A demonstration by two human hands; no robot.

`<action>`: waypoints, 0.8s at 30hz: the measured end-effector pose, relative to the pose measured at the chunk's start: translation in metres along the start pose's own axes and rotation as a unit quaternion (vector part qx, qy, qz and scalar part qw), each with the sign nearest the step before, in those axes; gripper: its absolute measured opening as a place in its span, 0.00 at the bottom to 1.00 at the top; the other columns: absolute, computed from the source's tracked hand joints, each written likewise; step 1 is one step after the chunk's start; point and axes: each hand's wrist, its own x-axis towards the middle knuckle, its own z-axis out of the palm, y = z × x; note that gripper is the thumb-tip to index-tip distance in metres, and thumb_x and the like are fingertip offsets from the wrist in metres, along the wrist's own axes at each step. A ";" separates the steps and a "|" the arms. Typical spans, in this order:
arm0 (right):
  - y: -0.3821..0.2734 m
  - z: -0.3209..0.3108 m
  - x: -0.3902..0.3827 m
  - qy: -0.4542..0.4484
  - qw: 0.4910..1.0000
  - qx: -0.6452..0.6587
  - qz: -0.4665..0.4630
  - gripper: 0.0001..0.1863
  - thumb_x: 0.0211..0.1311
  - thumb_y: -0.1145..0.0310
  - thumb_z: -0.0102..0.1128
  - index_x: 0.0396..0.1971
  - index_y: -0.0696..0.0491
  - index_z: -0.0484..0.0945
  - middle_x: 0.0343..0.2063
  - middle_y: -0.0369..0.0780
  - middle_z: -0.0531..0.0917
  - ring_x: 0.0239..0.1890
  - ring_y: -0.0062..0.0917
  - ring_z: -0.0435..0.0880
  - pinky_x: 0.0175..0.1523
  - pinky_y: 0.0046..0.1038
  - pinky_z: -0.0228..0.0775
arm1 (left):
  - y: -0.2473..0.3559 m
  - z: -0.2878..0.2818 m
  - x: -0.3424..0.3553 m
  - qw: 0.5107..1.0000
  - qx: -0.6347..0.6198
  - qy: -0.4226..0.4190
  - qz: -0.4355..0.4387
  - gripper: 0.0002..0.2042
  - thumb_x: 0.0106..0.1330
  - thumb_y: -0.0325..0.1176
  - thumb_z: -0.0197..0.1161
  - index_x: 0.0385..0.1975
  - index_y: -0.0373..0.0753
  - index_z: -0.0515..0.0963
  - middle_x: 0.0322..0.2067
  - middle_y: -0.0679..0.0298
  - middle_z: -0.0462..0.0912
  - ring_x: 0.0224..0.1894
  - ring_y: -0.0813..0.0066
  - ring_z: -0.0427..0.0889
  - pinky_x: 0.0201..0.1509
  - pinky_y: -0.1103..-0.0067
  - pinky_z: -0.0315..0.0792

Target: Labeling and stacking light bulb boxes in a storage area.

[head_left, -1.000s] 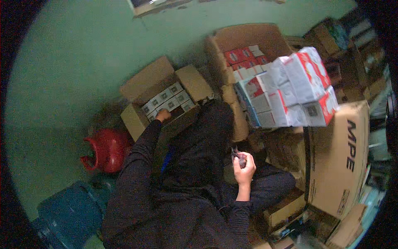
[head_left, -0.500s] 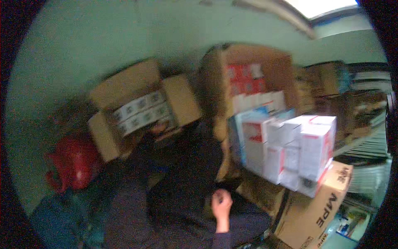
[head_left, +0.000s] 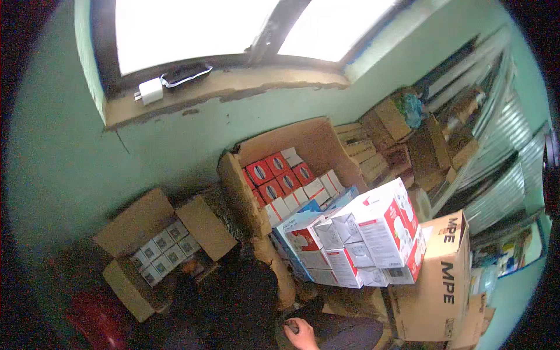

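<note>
My left hand (head_left: pixel 190 267) reaches into an open cardboard box (head_left: pixel 135 217), close beside two rows of small white boxes (head_left: pixel 166 255). Shadow and the dark sleeve hide most of its fingers, so its grip does not show. At the lower middle, my right hand (head_left: pixel 300 335) lies near my dark-clad knee with its fingers curled in. Something dark shows inside that curl, too small to make out.
Right of centre, a large carton (head_left: pixel 291 137) holds red-and-white boxes (head_left: pixel 279 182). White cartons (head_left: pixel 379 224) are stacked before it, beside a brown carton (head_left: pixel 431 286). A red object (head_left: pixel 96 321) sits lower left. A white adapter (head_left: pixel 151 90) lies on the windowsill.
My view has swung upward and right, bringing the window and sill in. My left hand is still in the open box, and my right hand remains curled by my knee.
</note>
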 end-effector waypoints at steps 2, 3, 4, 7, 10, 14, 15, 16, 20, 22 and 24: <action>0.000 -0.002 0.002 0.005 1.000 0.017 0.007 0.16 0.61 0.64 0.74 0.47 0.53 0.84 0.40 0.48 0.87 0.43 0.42 0.88 0.48 0.42 0.80 | -0.015 -0.013 -0.020 0.999 -0.049 0.007 0.000 0.23 0.81 0.52 0.53 0.55 0.36 0.78 0.47 0.57 0.81 0.48 0.64 0.79 0.53 0.63 0.75; 0.000 -0.004 0.002 -0.018 0.999 0.018 0.032 0.20 0.61 0.59 0.75 0.48 0.55 0.85 0.39 0.46 0.89 0.42 0.36 0.90 0.50 0.35 0.81 | -0.023 -0.019 -0.034 0.996 -0.087 0.009 -0.003 0.23 0.81 0.52 0.53 0.55 0.36 0.78 0.47 0.57 0.81 0.48 0.64 0.79 0.53 0.64 0.75; -0.002 -0.004 0.003 0.024 0.998 0.045 0.020 0.23 0.59 0.57 0.76 0.49 0.54 0.84 0.41 0.46 0.89 0.44 0.37 0.91 0.52 0.35 0.82 | -0.033 -0.025 -0.049 0.991 -0.130 0.012 -0.005 0.23 0.81 0.52 0.53 0.55 0.36 0.78 0.47 0.57 0.81 0.48 0.65 0.79 0.52 0.64 0.75; -0.010 -0.008 0.003 0.033 0.997 0.062 0.006 0.26 0.58 0.58 0.77 0.53 0.54 0.81 0.40 0.46 0.89 0.44 0.38 0.90 0.52 0.37 0.81 | -0.062 -0.037 -0.101 0.957 -0.290 0.026 -0.017 0.23 0.82 0.53 0.53 0.55 0.36 0.78 0.47 0.58 0.80 0.48 0.66 0.78 0.52 0.64 0.75; -0.025 -0.023 0.007 0.030 0.996 0.078 -0.042 0.24 0.58 0.56 0.77 0.50 0.52 0.82 0.42 0.46 0.87 0.47 0.41 0.88 0.54 0.39 0.80 | -0.074 -0.045 -0.157 0.891 -0.439 0.111 -0.041 0.25 0.79 0.55 0.56 0.57 0.35 0.77 0.48 0.58 0.80 0.49 0.66 0.78 0.54 0.65 0.75; -0.052 -0.069 0.024 0.081 0.982 0.107 -0.131 0.22 0.56 0.57 0.78 0.47 0.51 0.82 0.39 0.44 0.86 0.45 0.39 0.87 0.53 0.37 0.79 | -0.043 -0.073 -0.234 0.745 -0.551 0.375 -0.031 0.38 0.69 0.58 0.69 0.64 0.29 0.71 0.52 0.57 0.79 0.54 0.62 0.77 0.60 0.66 0.73; -0.057 -0.084 0.028 0.088 0.976 0.115 -0.162 0.21 0.56 0.57 0.78 0.46 0.51 0.83 0.39 0.44 0.86 0.45 0.39 0.87 0.52 0.37 0.79 | -0.031 -0.091 -0.257 0.766 -0.519 0.378 0.006 0.40 0.67 0.58 0.70 0.66 0.29 0.69 0.54 0.56 0.78 0.56 0.62 0.77 0.61 0.66 0.73; -0.062 -0.097 0.031 0.104 0.967 0.116 -0.199 0.21 0.56 0.57 0.78 0.45 0.51 0.83 0.39 0.43 0.86 0.45 0.38 0.87 0.52 0.37 0.79 | -0.017 -0.108 -0.279 0.784 -0.487 0.383 0.044 0.42 0.66 0.57 0.71 0.68 0.29 0.67 0.56 0.55 0.78 0.57 0.62 0.77 0.63 0.66 0.72; -0.066 -0.120 0.041 0.118 0.919 0.292 -0.236 0.18 0.60 0.65 0.76 0.49 0.52 0.87 0.42 0.40 0.90 0.43 0.28 0.88 0.54 0.31 0.79 | 0.068 -0.159 -0.361 0.798 -0.423 0.344 0.256 0.50 0.62 0.55 0.73 0.76 0.29 0.56 0.67 0.52 0.72 0.66 0.60 0.73 0.70 0.65 0.67; -0.059 -0.118 0.042 0.047 0.853 0.496 -0.152 0.16 0.67 0.69 0.70 0.54 0.54 0.87 0.50 0.33 0.88 0.50 0.21 0.85 0.61 0.29 0.76 | 0.123 -0.162 -0.383 0.760 -0.521 0.265 0.283 0.46 0.61 0.53 0.72 0.74 0.31 0.62 0.64 0.54 0.75 0.64 0.61 0.75 0.69 0.67 0.66; -0.050 -0.113 0.045 0.053 0.776 0.625 -0.070 0.18 0.71 0.68 0.66 0.58 0.54 0.84 0.54 0.35 0.85 0.56 0.23 0.83 0.65 0.29 0.72 | 0.176 -0.162 -0.389 0.721 -0.572 0.217 0.325 0.39 0.65 0.52 0.67 0.70 0.32 0.67 0.60 0.55 0.78 0.63 0.62 0.77 0.68 0.68 0.68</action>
